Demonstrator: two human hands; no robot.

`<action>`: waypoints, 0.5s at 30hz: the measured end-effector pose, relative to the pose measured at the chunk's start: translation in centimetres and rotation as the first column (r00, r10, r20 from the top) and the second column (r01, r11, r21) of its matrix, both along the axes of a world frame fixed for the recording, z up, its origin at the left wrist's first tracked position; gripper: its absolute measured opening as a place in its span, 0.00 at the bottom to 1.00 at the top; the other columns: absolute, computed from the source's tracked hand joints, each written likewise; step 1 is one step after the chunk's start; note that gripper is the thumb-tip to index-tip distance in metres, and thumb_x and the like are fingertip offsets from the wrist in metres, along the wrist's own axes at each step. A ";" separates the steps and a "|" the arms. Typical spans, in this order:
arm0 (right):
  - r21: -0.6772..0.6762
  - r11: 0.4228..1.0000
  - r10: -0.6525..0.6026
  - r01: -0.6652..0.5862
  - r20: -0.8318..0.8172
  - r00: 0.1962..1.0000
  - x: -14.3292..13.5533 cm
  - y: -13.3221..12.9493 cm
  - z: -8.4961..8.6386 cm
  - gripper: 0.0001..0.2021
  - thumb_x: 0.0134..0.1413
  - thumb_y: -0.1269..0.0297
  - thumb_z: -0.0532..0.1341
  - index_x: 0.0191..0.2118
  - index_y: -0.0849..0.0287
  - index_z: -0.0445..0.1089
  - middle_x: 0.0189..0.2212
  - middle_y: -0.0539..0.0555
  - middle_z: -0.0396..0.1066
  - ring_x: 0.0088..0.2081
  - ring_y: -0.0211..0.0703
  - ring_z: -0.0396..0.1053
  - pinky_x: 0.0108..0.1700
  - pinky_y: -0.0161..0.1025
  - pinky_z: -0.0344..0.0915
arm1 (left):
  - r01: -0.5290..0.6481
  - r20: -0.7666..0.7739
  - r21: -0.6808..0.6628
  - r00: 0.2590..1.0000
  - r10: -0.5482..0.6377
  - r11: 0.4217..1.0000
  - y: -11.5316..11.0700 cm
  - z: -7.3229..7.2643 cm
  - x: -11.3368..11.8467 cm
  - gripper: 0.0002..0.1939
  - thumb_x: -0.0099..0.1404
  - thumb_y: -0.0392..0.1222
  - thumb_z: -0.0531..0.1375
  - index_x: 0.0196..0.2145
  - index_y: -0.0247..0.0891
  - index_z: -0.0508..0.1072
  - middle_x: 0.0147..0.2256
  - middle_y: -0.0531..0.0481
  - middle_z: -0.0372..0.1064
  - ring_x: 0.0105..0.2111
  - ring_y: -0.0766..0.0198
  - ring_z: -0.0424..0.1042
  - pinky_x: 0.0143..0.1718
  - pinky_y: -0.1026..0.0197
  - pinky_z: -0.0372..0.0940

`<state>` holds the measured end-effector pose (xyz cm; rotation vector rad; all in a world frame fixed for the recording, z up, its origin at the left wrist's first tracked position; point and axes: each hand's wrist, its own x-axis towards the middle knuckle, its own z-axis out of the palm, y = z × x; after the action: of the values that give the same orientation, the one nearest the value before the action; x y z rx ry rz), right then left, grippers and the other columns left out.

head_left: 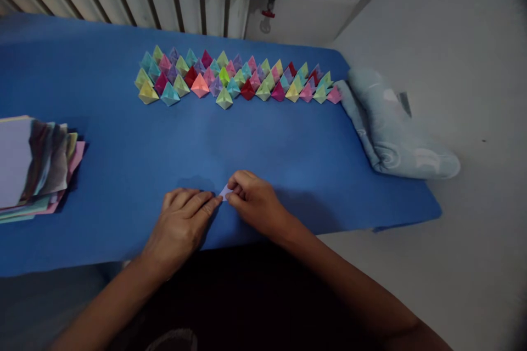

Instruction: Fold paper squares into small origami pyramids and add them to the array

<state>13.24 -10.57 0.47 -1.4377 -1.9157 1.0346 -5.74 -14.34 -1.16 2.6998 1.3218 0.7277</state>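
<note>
A small pale lilac piece of folded paper lies near the front edge of the blue table, between my two hands. My right hand pinches its right side with thumb and forefinger. My left hand rests palm down to the left, fingers stretched out, a fingertip touching the paper's lower left end. Both hands hide part of the paper. Beyond them, several folded paper shapes in many colours stand in rows.
At the left of the blue table sits a stack of coloured paper sheets. A folded grey-blue cloth lies over the right end. Behind the table are a white radiator and a pipe with a red valve.
</note>
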 end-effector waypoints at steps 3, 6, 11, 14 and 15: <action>-0.003 1.000 0.008 -0.008 0.007 1.000 0.0 0.0 0.1 0.07 0.51 0.76 0.59 0.31 0.57 0.63 0.29 0.47 0.65 0.30 0.35 0.63 0.34 0.33 0.61 | 0.020 -0.037 0.010 0.999 -0.020 1.000 0.0 -0.2 -0.1 0.17 0.71 0.32 0.51 0.51 0.40 0.74 0.45 0.43 0.76 0.44 0.52 0.71 0.45 0.47 0.61; -0.017 1.000 0.014 -0.014 0.020 1.000 0.0 0.1 0.1 0.08 0.49 0.77 0.60 0.31 0.57 0.63 0.29 0.47 0.65 0.30 0.35 0.64 0.34 0.33 0.61 | 0.019 -0.106 -0.012 0.994 -0.020 1.000 -0.2 -0.1 -0.3 0.20 0.70 0.30 0.49 0.54 0.40 0.72 0.48 0.42 0.75 0.45 0.50 0.70 0.47 0.46 0.61; -0.016 0.999 0.029 -0.029 0.039 0.999 0.1 0.3 0.0 0.08 0.50 0.76 0.61 0.32 0.57 0.63 0.30 0.47 0.64 0.31 0.35 0.64 0.34 0.33 0.60 | 0.011 -0.193 -0.024 0.981 -0.016 1.000 -0.5 0.1 -0.4 0.23 0.68 0.27 0.48 0.55 0.39 0.70 0.50 0.42 0.73 0.47 0.49 0.69 0.50 0.44 0.58; -0.028 0.998 0.061 -0.059 0.051 0.997 0.3 0.5 0.3 0.08 0.50 0.77 0.60 0.31 0.57 0.62 0.29 0.47 0.64 0.30 0.35 0.63 0.33 0.33 0.59 | 0.018 -0.203 -0.023 0.979 -0.023 1.000 -0.6 -0.1 -0.5 0.23 0.68 0.28 0.48 0.57 0.39 0.69 0.50 0.42 0.73 0.48 0.49 0.68 0.50 0.45 0.58; -0.032 0.997 0.071 -0.069 0.057 0.996 0.4 0.5 0.5 0.08 0.50 0.78 0.60 0.31 0.57 0.62 0.28 0.47 0.63 0.30 0.35 0.62 0.33 0.33 0.58 | 0.019 -0.203 -0.022 0.979 -0.023 1.000 -0.6 -0.1 -0.5 0.23 0.69 0.28 0.48 0.57 0.39 0.68 0.51 0.42 0.73 0.48 0.49 0.67 0.50 0.45 0.58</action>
<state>13.64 -10.05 0.97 -1.4414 -2.0130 1.0684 -6.21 -14.91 -1.30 2.8306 1.3278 0.4426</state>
